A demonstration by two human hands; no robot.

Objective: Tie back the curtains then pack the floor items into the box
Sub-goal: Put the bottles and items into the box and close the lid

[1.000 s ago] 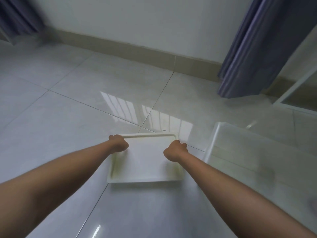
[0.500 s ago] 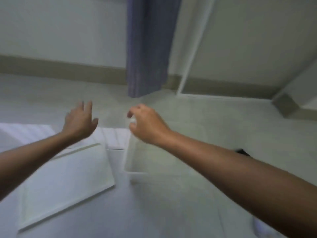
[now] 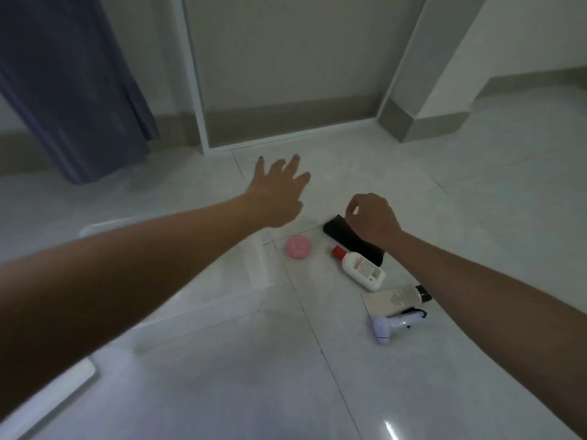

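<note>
Both hands reach out over the floor, holding nothing: the left hand [image 3: 279, 193] spread wide, the right hand [image 3: 373, 219] loosely curled above a black pouch [image 3: 352, 244]. Nearby lie a pink jar [image 3: 298, 246], white bottle [image 3: 360, 266] and tube [image 3: 395, 298]; the clear box [image 3: 254, 265] sits left.

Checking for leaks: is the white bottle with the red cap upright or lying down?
Lying down: the white bottle rests on its side on the floor tiles, cap on.
</note>
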